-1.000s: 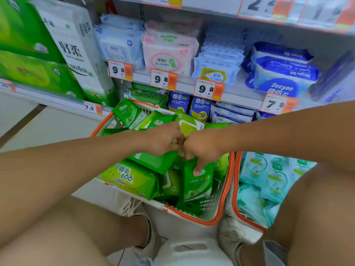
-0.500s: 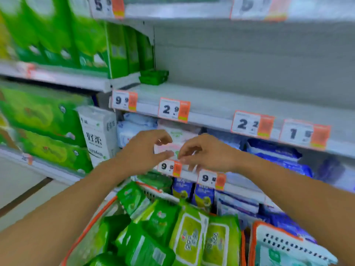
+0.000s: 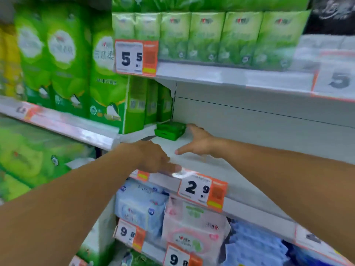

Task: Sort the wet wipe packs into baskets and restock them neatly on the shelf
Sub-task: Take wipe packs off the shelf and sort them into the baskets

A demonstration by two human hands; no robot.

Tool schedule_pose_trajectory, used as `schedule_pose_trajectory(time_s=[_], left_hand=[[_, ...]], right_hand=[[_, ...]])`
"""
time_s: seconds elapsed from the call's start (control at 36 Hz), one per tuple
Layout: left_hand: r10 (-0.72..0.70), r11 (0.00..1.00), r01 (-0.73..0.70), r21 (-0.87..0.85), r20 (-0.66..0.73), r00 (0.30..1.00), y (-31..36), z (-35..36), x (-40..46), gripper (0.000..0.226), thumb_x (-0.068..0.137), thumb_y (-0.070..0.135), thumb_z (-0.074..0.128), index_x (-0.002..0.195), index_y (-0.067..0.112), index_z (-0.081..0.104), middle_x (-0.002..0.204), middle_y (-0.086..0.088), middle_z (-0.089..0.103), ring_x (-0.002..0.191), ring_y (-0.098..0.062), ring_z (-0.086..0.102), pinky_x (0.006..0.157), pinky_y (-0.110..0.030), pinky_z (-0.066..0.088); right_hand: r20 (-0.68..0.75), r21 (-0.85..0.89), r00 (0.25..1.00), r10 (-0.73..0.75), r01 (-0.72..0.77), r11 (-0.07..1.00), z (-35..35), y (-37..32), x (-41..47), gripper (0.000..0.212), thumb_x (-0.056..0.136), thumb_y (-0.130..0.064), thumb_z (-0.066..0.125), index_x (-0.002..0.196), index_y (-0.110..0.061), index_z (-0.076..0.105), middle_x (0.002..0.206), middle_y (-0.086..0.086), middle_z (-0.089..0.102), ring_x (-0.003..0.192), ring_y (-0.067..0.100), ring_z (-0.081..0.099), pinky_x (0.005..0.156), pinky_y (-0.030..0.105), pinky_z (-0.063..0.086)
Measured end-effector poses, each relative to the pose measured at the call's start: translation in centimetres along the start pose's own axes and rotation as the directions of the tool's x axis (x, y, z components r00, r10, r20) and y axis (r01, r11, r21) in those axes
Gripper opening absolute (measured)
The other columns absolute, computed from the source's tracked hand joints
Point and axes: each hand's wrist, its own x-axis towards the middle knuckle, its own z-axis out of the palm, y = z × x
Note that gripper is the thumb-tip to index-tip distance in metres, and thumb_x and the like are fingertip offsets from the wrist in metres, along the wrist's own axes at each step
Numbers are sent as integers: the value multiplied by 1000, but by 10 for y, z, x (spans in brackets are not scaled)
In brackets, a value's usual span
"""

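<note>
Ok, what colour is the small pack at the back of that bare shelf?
Green, a darker solid green pack, by the right hand; head view.

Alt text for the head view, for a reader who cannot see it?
Two bare arms reach onto a mostly bare white shelf: the right hand, fingers spread, touches a small green pack at the back, and the left hand hovers at the front edge above a 2.9 price tag.
</note>
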Motion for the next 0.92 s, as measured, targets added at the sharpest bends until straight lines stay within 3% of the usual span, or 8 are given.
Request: schedule_pose_trajectory(time_s=[0.19,0.31,0.5,0.67,0.75,0.81,0.86,0.92], left_hand=[[53,999,-54,-3,-139,989,-9,9,8,74,80,87,28,131,42,60,144,2,51,126,-26,44,103,-37,35],[57,984,-98,-149,-259,964,-17,18,19,48,73,90,42,79,44,58,110,7,62,98,-21,46,87,-32,38],[66,993,-89,-80,-257,964,-18,22,22,93,71,94,33,137,32,54,146,4,51,131,-26,45,108,-43,37],[57,998,-59,-14,-147,987,-11,14,4,88,80,88,25,142,32,51,153,3,43,140,-29,34,114,-43,30],[22,997,-34,-76,-159,987,-7,18,-8,84,83,85,27,145,33,48,155,1,41,142,-26,35,115,-40,28],[-43,982,-4,-191,-243,969,-4,30,-13,91,75,92,31,140,33,53,149,1,49,137,-24,42,113,-38,30],[-115,924,-45,-380,-389,914,0,46,-18,100,63,99,31,128,31,63,132,-1,64,124,-22,56,108,-37,38],[-271,625,-236,-744,-491,828,11,46,-31,92,64,97,37,116,28,66,118,-4,70,111,-25,63,98,-43,48]], right_hand=[[10,-467,987,-163,149,872,42,-4,132,96,66,-75,69,147,-34,40,149,1,45,137,31,40,111,43,37],[-40,-526,966,-256,198,827,40,4,151,49,87,-55,67,123,-23,57,122,3,64,101,26,61,77,27,42],[-6,-733,930,-368,246,634,37,-8,137,23,93,-32,63,87,-11,55,89,10,58,74,27,58,56,29,40],[-196,-503,926,-323,188,843,-2,0,86,30,93,-27,69,110,-3,73,104,16,71,88,26,63,74,31,47],[-349,-323,882,-317,204,924,-27,5,34,24,91,-22,72,71,-7,72,65,11,61,70,20,53,59,26,29],[-445,-26,874,-195,205,978,-42,10,-8,32,83,-29,77,57,-16,64,60,5,63,65,19,62,63,16,45],[-450,412,892,-44,251,876,-50,15,-53,18,82,-28,78,72,-13,75,79,13,75,71,22,74,71,36,62],[-366,694,930,33,249,676,-53,19,-99,9,92,-10,68,94,-3,74,89,15,76,74,20,74,64,33,62]])
